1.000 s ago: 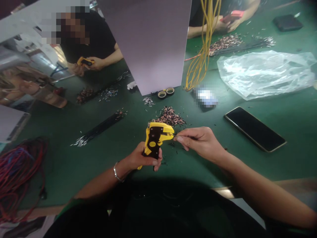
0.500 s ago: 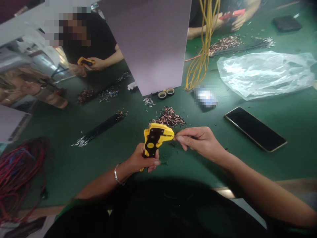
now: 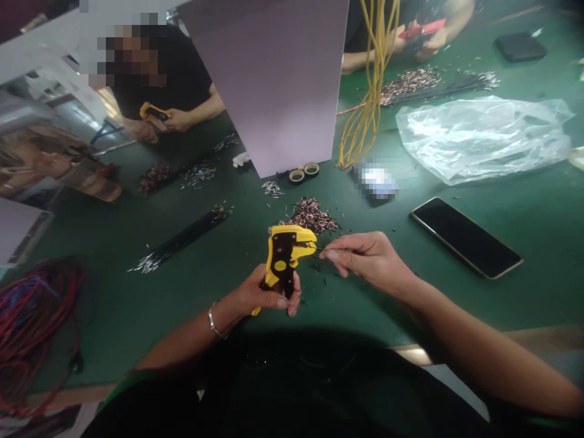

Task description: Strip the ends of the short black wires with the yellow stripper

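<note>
My left hand (image 3: 269, 293) is wrapped round the handles of a yellow and black wire stripper (image 3: 281, 258), whose jaws point right and stand a little apart. My right hand (image 3: 360, 252) pinches a thin dark wire (image 3: 322, 249) between thumb and fingertips, its end close to the jaws. Just behind the tool lies a heap of short copper-and-black wire pieces (image 3: 310, 214). A few dark scraps are scattered on the green table (image 3: 347, 322) below the jaws.
Black wire bundle (image 3: 182, 237) to the left, red cable coil (image 3: 36, 316) far left. Phone (image 3: 465, 237) and plastic bag (image 3: 483, 137) at right. Tape rolls (image 3: 303, 173) by an upright panel (image 3: 274, 79); yellow wires (image 3: 374, 79) hang beside it. Other people work across the table.
The stripper's jaws have parted and its head has shifted slightly left, away from my right fingertips. More of the thin wire shows between them. The fingers of my left hand have moved with the handles.
</note>
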The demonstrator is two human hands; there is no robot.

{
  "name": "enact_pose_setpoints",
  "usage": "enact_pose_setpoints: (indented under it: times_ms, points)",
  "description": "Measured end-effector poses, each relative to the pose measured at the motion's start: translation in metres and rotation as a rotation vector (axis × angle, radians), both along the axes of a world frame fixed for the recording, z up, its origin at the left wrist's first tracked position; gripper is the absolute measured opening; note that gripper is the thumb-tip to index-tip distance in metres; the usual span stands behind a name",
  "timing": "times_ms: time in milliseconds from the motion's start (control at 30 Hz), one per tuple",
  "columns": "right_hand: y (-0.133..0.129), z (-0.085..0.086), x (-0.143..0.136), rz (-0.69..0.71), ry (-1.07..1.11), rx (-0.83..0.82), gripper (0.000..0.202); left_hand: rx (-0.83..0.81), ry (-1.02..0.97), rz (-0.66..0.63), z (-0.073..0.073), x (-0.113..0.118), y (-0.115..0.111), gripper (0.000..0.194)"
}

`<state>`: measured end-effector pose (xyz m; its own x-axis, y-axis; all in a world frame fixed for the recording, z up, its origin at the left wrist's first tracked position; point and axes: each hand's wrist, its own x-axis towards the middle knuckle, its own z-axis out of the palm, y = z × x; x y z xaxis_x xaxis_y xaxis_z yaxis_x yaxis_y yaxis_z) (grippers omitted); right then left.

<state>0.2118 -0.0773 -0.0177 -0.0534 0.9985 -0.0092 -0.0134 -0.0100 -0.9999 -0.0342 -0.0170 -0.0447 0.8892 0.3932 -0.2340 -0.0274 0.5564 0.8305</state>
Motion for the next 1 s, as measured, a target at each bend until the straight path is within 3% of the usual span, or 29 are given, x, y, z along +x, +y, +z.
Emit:
enact_pose_setpoints:
  times_ms: [233, 1000]
  points:
    - [0.0005, -0.0033, 0.0025, -0.003, -0.001, 0.003, 0.028, 0.026, 0.027, -0.098, 0.0059, -0.0008, 0.0032, 0.041]
    - [0.0002, -0.0041, 0.0048, -0.009, 0.028, -0.025, 0.022, 0.051, 0.029, -0.103, 0.0013, -0.0046, 0.0029, 0.031]
